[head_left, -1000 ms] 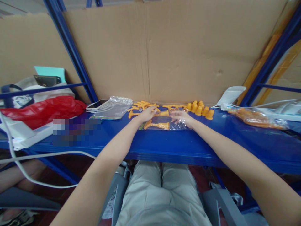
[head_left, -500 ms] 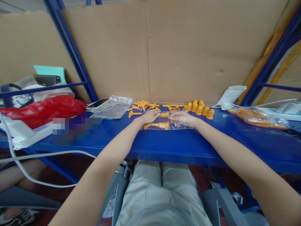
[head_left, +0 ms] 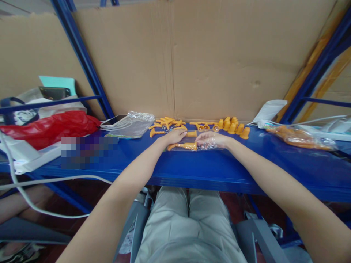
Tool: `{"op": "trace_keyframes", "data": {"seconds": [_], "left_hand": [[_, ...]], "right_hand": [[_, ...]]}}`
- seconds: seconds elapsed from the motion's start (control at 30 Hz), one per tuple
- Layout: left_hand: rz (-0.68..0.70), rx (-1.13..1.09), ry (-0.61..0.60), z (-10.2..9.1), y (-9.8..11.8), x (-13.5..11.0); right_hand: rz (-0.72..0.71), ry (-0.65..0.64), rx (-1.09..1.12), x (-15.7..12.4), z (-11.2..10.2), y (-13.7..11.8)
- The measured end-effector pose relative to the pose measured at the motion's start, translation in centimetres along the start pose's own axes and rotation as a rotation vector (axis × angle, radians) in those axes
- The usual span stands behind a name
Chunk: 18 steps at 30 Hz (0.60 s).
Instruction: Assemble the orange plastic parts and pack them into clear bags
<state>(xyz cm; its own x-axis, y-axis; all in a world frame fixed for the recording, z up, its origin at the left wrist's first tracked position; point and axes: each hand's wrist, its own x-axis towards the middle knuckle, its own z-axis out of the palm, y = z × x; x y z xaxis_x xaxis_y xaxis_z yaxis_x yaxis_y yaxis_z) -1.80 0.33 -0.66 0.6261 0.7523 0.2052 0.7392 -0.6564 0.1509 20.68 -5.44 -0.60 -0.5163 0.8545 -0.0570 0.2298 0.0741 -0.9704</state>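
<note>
A clear plastic bag lies flat on the blue table, with a long orange plastic piece with a flared end inside it. My left hand is closed over the bag's left part. An orange cup-shaped piece shows between my hands; whether it is in the bag I cannot tell. At the bag's right end, my right hand pinches the crinkled plastic, fingers bent together. Behind my left hand are several orange branched pieces with small chains.
Several orange cups stand at the back right, beside orange ring-ended pieces. A bag of orange parts lies farther right. On the left are a flat clear bag, a red plastic bag and a white cable. Cardboard closes the back.
My right hand has shifted slightly left along the plastic, toward the orange pieces. The long orange piece has moved a touch left. My left hand stays in place.
</note>
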Motion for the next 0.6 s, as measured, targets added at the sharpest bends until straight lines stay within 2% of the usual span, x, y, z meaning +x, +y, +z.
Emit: {"op": "trace_keyframes", "data": {"seconds": [0.2,0.6], "left_hand": [[0.013,-0.008,0.010,-0.01,-0.06,-0.09],[-0.037,-0.006,0.005,0.19,-0.03,-0.03]], "right_hand": [[0.004,-0.033,-0.013,-0.37,0.21,-0.52],[0.004,0.076,-0.257,0.06,0.60,-0.43]]}}
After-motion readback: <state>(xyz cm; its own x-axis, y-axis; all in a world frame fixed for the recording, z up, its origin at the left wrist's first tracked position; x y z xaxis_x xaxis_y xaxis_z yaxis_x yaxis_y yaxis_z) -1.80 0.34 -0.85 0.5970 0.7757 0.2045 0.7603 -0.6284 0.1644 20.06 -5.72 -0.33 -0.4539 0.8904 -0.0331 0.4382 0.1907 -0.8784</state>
